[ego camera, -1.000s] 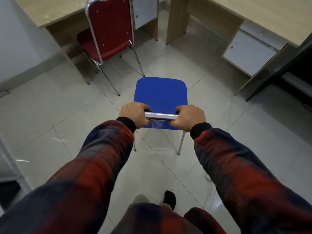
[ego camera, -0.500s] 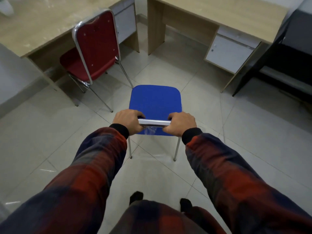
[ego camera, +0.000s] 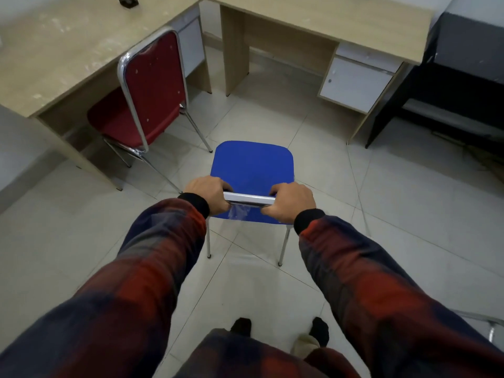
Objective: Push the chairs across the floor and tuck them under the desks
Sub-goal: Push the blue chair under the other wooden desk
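Blue chair (ego camera: pixel 252 166) is gripped at its chrome top rail (ego camera: pixel 248 199) by left hand (ego camera: pixel 206 196) and right hand (ego camera: pixel 293 204), fingers wrapped tight, on open tiled floor (ego camera: pixel 409 214).

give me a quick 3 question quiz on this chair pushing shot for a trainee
1. True or false: both hands grip the chrome top rail of the blue chair.
2. Which chair already sits partly under a desk? A) the red chair B) the blue chair C) neither
3. Fill in: the open knee space straight ahead of the blue chair belongs to the far desk, between its left panel and the white ____.

Key
1. True: the left hand and right hand each close on an end of the rail.
2. A: its seat is under the left desk.
3. drawer unit.
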The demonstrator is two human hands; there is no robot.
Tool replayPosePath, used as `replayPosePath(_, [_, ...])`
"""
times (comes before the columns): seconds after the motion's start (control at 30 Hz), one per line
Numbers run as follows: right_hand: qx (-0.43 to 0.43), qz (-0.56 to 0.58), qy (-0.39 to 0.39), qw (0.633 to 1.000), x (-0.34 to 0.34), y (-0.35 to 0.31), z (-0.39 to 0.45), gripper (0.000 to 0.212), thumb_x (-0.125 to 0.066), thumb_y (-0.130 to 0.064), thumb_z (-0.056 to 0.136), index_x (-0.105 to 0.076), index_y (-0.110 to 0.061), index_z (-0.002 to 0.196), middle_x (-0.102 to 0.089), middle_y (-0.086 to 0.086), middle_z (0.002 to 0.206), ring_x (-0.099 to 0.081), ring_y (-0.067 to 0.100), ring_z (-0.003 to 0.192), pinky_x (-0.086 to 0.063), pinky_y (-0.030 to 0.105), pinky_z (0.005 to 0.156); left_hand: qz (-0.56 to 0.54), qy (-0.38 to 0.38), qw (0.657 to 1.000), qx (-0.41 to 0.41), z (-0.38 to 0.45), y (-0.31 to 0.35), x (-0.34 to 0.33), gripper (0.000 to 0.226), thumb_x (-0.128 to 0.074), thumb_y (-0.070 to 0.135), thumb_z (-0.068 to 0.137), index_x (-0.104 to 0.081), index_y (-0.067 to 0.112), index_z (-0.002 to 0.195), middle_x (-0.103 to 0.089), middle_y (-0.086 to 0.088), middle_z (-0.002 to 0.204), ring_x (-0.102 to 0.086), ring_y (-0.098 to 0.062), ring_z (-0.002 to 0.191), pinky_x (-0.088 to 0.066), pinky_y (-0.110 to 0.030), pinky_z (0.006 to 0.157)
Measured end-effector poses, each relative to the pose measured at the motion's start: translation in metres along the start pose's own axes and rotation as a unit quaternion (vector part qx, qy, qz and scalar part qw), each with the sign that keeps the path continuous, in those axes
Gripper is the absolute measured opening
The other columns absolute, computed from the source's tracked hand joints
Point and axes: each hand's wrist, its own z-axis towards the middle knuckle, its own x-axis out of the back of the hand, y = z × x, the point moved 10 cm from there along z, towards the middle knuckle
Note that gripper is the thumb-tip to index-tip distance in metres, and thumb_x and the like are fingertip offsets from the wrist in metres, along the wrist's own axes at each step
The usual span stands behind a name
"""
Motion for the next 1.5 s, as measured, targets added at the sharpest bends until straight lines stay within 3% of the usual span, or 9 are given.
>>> replayPosePath(0.1, [0.002, -0.004, -0.004, 1.000, 0.006, 0.005, 0.004, 0.036, -0.067, -0.051, 0.075, -0.072, -0.026, 0.101, -0.063, -0.008, 0.078, -0.060, 0.018, 0.075, -0.049, 0.027, 0.067, -0.001, -0.002, 1.000, 0.004, 0.007, 0.004, 0.000, 0.029, -0.057, 0.033, 0.079, -0.070, 0.036, 0.105, -0.066, 0.017, 0.085, -0.060, -0.010, 0.076, -0.048, -0.024, 0.062])
replayPosePath(0.27, [-0.002, -0.006, 0.010, 1.000, 0.017, 0.023, 0.017, 0.033, -0.069, -0.048, 0.075, -0.073, -0.026, 0.100, -0.064, -0.008, 0.077, -0.057, 0.016, 0.071, -0.047, 0.027, 0.065, -0.006, 0.002, 1.000, -0.002, 0.026, 0.019, 0.001, 0.029, -0.058, 0.034, 0.080, -0.070, 0.033, 0.106, -0.067, 0.013, 0.084, -0.061, -0.011, 0.073, -0.055, -0.028, 0.066])
replayPosePath(0.4, [-0.009, -0.004, 0.009, 1.000, 0.022, 0.042, 0.036, 0.037, -0.070, -0.050, 0.074, -0.074, -0.025, 0.101, -0.071, -0.007, 0.084, -0.062, 0.017, 0.074, -0.055, 0.032, 0.071, 0.002, 0.012, 1.000, -0.005, 0.047, 0.033, 0.004, 0.030, -0.056, 0.036, 0.080, -0.070, 0.033, 0.107, -0.067, 0.012, 0.083, -0.061, -0.012, 0.071, -0.056, -0.030, 0.067])
replayPosePath(0.57, [-0.015, 0.001, 0.021, 1.000, 0.031, 0.061, 0.057, 0.037, -0.070, -0.053, 0.073, -0.074, -0.025, 0.097, -0.069, -0.008, 0.081, -0.061, 0.016, 0.072, -0.054, 0.031, 0.069, -0.005, 0.018, 1.000, -0.019, 0.074, 0.043, 0.010, 0.028, -0.057, 0.037, 0.079, -0.070, 0.034, 0.104, -0.067, 0.013, 0.082, -0.060, -0.011, 0.069, -0.054, -0.028, 0.062])
replayPosePath(0.8, [-0.016, 0.004, 0.039, 0.999, 0.042, 0.055, 0.088, 0.037, -0.067, -0.054, 0.074, -0.072, -0.026, 0.097, -0.068, -0.006, 0.081, -0.059, 0.018, 0.072, -0.049, 0.028, 0.067, -0.006, 0.003, 1.000, -0.007, 0.106, 0.028, 0.027, 0.030, -0.059, 0.032, 0.077, -0.071, 0.035, 0.104, -0.069, 0.013, 0.088, -0.062, -0.013, 0.078, -0.057, -0.034, 0.073])
replayPosePath(1.03, [0.006, 0.012, 0.026, 1.000, 0.050, 0.068, 0.112, 0.037, -0.068, -0.053, 0.073, -0.072, -0.025, 0.095, -0.069, -0.006, 0.081, -0.058, 0.017, 0.071, -0.049, 0.027, 0.068, 0.008, -0.001, 1.000, 0.025, 0.129, 0.038, 0.033, 0.030, -0.060, 0.032, 0.079, -0.070, 0.035, 0.108, -0.066, 0.013, 0.085, -0.059, -0.011, 0.073, -0.050, -0.025, 0.060])
replayPosePath(1.2, [0.015, 0.006, 0.007, 1.000, 0.064, 0.096, 0.126, 0.033, -0.070, -0.050, 0.073, -0.072, -0.024, 0.094, -0.069, -0.006, 0.080, -0.061, 0.017, 0.071, -0.054, 0.030, 0.069, -0.002, 0.006, 0.999, 0.039, 0.142, 0.064, 0.035, 0.029, -0.058, 0.042, 0.080, -0.070, 0.034, 0.105, -0.066, 0.012, 0.081, -0.061, -0.013, 0.069, -0.058, -0.032, 0.067])
replayPosePath(1.5, [0.026, -0.002, 0.013, 1.000, 0.062, 0.106, 0.117, 0.035, -0.069, -0.052, 0.073, -0.072, -0.026, 0.096, -0.069, -0.008, 0.082, -0.061, 0.015, 0.073, -0.052, 0.028, 0.068, 0.003, -0.009, 1.000, 0.029, 0.136, 0.075, 0.027, 0.029, -0.056, 0.035, 0.080, -0.070, 0.034, 0.105, -0.066, 0.011, 0.082, -0.061, -0.012, 0.070, -0.058, -0.031, 0.068])
